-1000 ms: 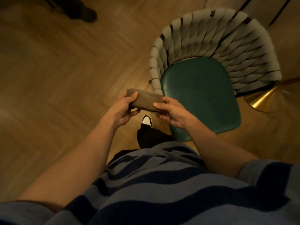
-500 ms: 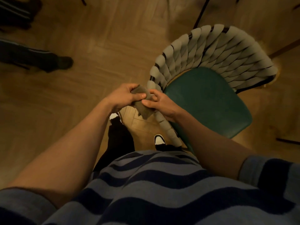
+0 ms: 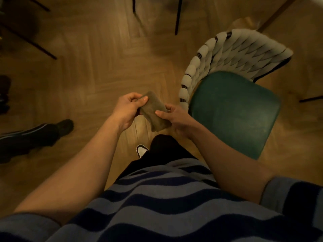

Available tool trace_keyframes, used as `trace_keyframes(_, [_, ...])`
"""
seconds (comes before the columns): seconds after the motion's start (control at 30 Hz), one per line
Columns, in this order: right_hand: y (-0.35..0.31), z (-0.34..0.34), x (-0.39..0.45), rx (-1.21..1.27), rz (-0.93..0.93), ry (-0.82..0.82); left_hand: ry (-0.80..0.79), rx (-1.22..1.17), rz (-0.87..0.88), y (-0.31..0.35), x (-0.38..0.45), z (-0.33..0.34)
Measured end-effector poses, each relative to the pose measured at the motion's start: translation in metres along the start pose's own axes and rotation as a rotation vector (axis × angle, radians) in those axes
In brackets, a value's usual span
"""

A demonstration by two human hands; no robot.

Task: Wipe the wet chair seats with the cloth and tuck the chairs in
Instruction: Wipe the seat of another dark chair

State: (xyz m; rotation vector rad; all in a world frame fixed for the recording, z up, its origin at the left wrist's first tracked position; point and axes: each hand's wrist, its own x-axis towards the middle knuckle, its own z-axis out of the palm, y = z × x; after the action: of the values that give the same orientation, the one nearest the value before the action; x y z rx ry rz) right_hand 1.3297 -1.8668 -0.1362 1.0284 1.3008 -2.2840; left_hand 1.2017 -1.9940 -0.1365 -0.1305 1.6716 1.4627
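Observation:
A folded brown-grey cloth hangs in the air above the floor, held by both hands. My left hand pinches its upper left end between thumb and fingers. My right hand grips its right side with the thumb on top. Just to the right stands a chair with a dark green seat and a pale woven backrest curving around its far side. Neither hand touches the chair.
The floor is herringbone wood. Another person's dark trouser leg and shoe lie at the left. Thin black furniture legs stand at the top, and further legs at the upper left. My own white-toed shoe is below the cloth.
The view has shifted, so the chair now sits further right and away from my hands. The cloth, bunched half a second ago, is now held out longer between both hands.

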Motion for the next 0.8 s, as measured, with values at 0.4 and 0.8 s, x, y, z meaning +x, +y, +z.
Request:
trace_keyframes(0.4, [-0.095, 0.015, 0.102, 0.253, -0.019, 0.074, -0.126, 0.153, -0.017, 0.115, 0.14, -0.01])
trace_keyframes(0.8, [-0.269, 0.009, 0.22, 0.456, -0.206, 0.273, -0.412, -0.151, -0.376, 0.225, 0.27, -0.007])
